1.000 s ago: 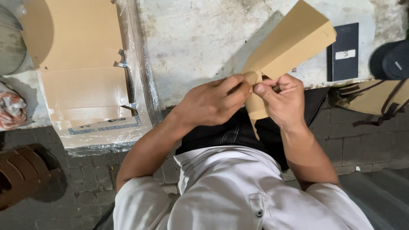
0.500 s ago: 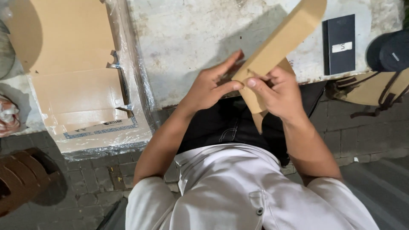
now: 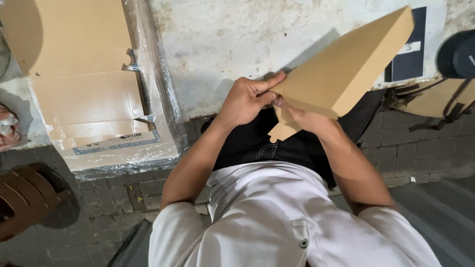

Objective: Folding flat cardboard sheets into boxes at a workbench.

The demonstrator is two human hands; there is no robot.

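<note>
The left hand point(image 3: 247, 101) is closed on the near corner of a flat brown cardboard box point(image 3: 346, 69), with the fingers curled and the thumb laid along the edge. The right hand point(image 3: 304, 118) is tucked under the box, so most of it is hidden; its fingers seem to be pinched on a small loose flap point(image 3: 282, 129) at the lower end, but how far it is closed cannot be told for sure.

Compared with a second ago, the box is now tipped flatter and its wide top face is shown to the camera, where only a thin folded edge was seen before. The box looks more closed up now, so the folding seems to be nearly done, with just the small flap left hanging.

The box is held in the middle of the frame, above the lap. Its long side runs from the hands up to the upper right of the frame, and the far corner points there.

A worn white counter point(image 3: 222, 44) is seen behind it. Flat cardboard sheets point(image 3: 84, 89) in clear wrap are stacked at the upper left.
</note>
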